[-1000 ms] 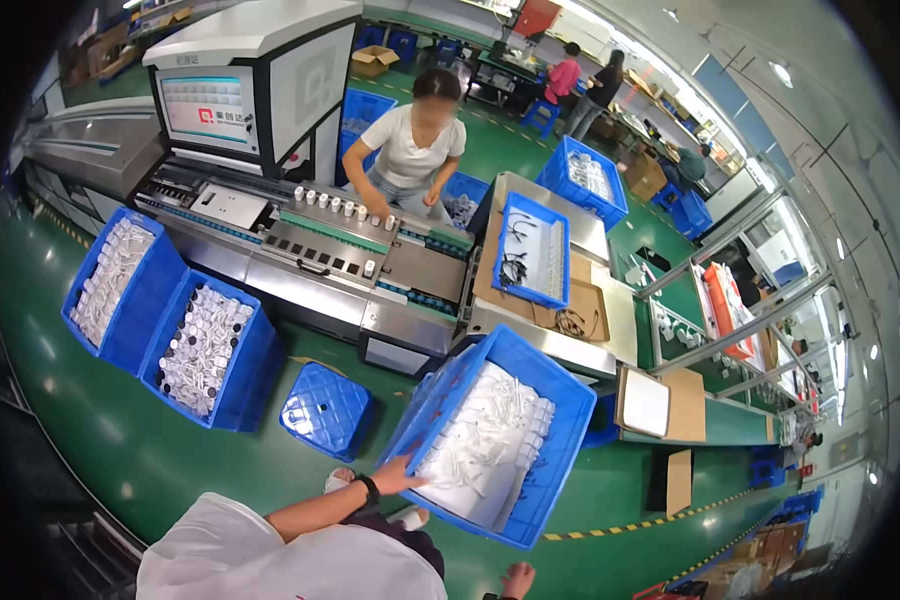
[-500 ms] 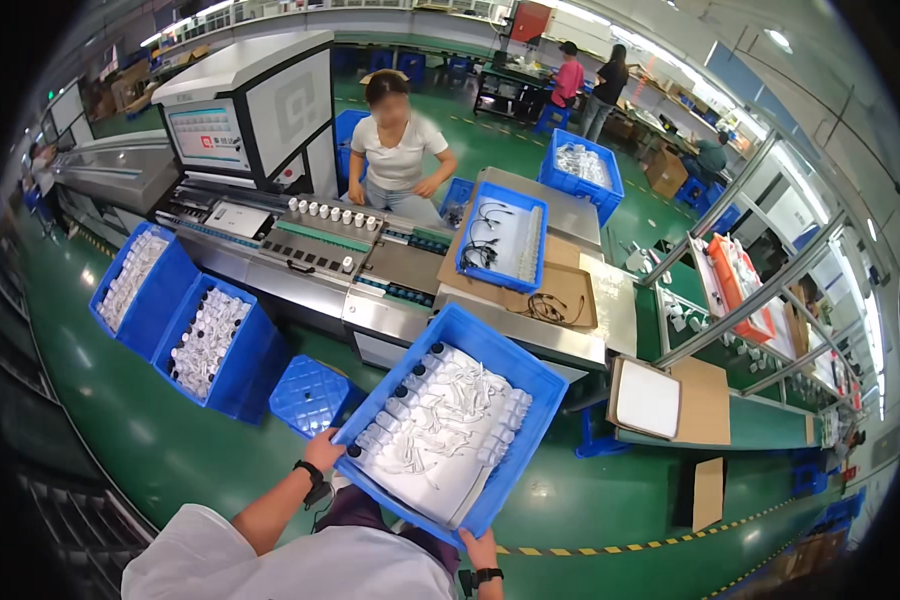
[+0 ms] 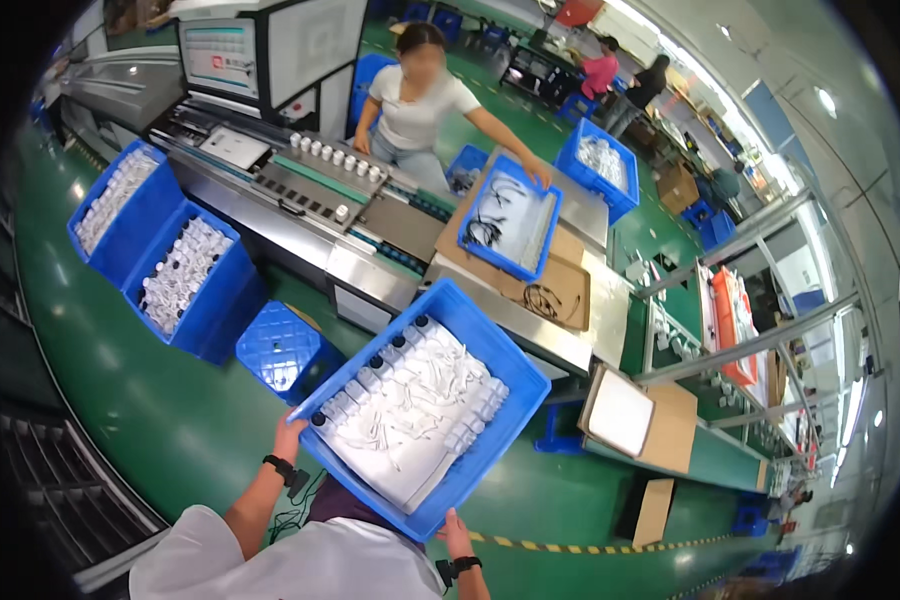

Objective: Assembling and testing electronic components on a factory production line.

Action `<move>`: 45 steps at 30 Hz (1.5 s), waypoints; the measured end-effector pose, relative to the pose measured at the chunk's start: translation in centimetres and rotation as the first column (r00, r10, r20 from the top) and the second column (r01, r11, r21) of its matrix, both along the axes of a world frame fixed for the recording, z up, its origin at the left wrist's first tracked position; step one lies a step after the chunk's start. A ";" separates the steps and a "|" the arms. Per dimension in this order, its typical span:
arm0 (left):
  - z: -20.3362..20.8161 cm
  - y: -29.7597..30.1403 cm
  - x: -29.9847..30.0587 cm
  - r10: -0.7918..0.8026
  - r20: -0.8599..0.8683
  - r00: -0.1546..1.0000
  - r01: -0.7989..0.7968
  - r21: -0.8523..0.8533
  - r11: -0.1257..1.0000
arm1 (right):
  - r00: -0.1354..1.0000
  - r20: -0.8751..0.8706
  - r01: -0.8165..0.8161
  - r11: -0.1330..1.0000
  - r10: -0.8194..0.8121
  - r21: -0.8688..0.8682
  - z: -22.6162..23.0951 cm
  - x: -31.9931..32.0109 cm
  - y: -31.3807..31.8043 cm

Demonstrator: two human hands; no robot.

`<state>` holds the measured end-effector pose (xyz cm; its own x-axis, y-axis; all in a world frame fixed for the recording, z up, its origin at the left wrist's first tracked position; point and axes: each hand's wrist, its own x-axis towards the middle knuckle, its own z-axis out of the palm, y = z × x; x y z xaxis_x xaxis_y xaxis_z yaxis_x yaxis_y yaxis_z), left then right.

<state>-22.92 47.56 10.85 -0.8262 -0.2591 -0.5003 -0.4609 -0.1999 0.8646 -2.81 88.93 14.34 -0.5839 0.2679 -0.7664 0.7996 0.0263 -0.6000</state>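
Note:
A blue plastic bin (image 3: pixel 526 372) is held up in front of me, tilted so its inside shows. In it lie white cables (image 3: pixel 410 395) on white sheets, with rows of white blocky ends along two sides and several black round ends at the left. My left hand (image 3: pixel 290 438) is closed on the bin's near left corner. At the near right corner, my right hand (image 3: pixel 456 535) grips the wall, its fingers partly hidden beneath the bin. Across the bench, a co-worker's hand (image 3: pixel 537 173) touches the far rim of a shallow blue tray (image 3: pixel 500 264) holding black cables.
Two blue bins (image 3: pixel 225 290) full of white parts stand at the left, beside a blue stool (image 3: pixel 278 345). A long metal machine line (image 3: pixel 355 270) runs ahead. Black cables lie on a brown tray (image 3: pixel 572 300). Another blue bin (image 3: pixel 625 200) stands behind; a metal frame (image 3: pixel 760 340) rises right.
The co-worker's arm has reached out to the shallow blue tray. My view has turned, and the bin in my hands sits slightly farther left in it. Both hands keep their hold.

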 end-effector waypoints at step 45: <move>-52.1 40.9 10.3 -0.683 0.649 0.335 0.878 -0.478 -0.022 | 0.716 -0.170 -0.673 0.734 0.677 0.087 -23.1 13.1 26.6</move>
